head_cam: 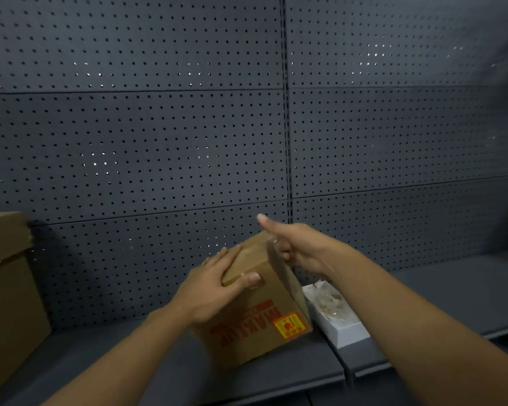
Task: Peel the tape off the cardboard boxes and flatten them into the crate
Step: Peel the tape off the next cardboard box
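A small cardboard box (255,326) with red lettering and a yellow sticker stands tilted on the dark shelf (129,370), low in the middle of the view. My left hand (214,288) lies flat on its top with the fingers straight and the thumb against the top front edge. My right hand (299,247) is at the box's upper right edge. Its index finger points up, and the other fingers are curled and pinch a brown tape strip (291,282) that runs down the box's right side. No crate is in view.
A larger cardboard box (6,288) stands at the left edge of the shelf. A white tray (343,329) holding crumpled clear plastic lies just right of the small box. A dark pegboard wall (247,127) closes the back. A seam splits the shelf below the tray.
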